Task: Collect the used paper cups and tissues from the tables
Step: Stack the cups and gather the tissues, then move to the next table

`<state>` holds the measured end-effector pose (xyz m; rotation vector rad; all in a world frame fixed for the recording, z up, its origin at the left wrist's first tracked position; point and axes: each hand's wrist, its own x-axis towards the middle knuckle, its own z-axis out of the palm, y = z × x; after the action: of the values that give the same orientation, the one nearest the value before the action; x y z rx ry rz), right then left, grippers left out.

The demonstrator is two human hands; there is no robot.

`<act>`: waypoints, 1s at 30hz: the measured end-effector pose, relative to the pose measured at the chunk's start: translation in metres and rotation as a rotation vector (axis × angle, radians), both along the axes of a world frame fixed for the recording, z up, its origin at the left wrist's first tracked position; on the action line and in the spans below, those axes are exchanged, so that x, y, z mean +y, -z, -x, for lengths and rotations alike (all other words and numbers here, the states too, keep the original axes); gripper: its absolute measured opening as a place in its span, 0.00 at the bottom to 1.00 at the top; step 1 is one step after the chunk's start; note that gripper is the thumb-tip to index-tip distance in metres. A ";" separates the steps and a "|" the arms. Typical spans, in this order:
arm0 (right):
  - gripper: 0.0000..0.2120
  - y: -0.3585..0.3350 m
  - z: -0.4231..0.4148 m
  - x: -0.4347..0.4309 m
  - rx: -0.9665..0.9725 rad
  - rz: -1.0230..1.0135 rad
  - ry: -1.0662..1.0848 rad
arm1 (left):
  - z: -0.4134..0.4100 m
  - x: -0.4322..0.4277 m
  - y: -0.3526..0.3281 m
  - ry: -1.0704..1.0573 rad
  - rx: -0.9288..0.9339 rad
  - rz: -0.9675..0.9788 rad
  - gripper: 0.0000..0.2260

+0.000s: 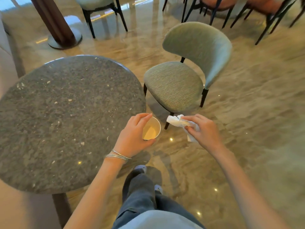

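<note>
My left hand (132, 136) grips a white paper cup (152, 128) from its left side, just past the right edge of the round dark stone table (66, 116). The cup's mouth faces up toward me and its inside looks empty. My right hand (203, 129) pinches a crumpled white tissue (176, 122) a short way to the right of the cup. The tissue's end points toward the cup's rim without touching it. Both hands hover over the floor, off the table.
A green upholstered chair (176, 86) stands right of the table, just beyond my hands. More chairs (102, 7) and table legs stand at the back, with a brown pillar base (64, 38) at back left. My legs and shoes (140, 182) are below on the glossy marble floor.
</note>
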<state>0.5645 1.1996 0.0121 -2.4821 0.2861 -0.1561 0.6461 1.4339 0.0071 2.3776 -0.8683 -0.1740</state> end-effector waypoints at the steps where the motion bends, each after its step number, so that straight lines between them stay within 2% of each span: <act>1: 0.15 0.000 0.003 -0.011 -0.004 0.000 0.014 | 0.000 -0.013 -0.002 0.017 -0.006 0.003 0.35; 9: 0.15 0.016 0.003 -0.086 0.003 -0.034 0.112 | -0.031 -0.106 -0.001 0.158 -0.025 -0.028 0.34; 17: 0.15 0.001 -0.043 -0.187 0.037 -0.008 0.214 | -0.102 -0.213 -0.004 0.228 -0.001 -0.023 0.36; 25: 0.16 -0.010 -0.081 -0.272 -0.073 -0.009 0.344 | -0.151 -0.312 -0.017 0.310 -0.009 -0.005 0.35; 30: 0.15 0.005 -0.091 -0.312 -0.006 -0.009 0.364 | -0.165 -0.358 -0.010 0.362 -0.028 -0.036 0.34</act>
<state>0.6560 0.8872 0.0074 -2.3986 0.7328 -0.3112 0.8114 1.0755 0.0170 2.2403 -1.3147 -0.3013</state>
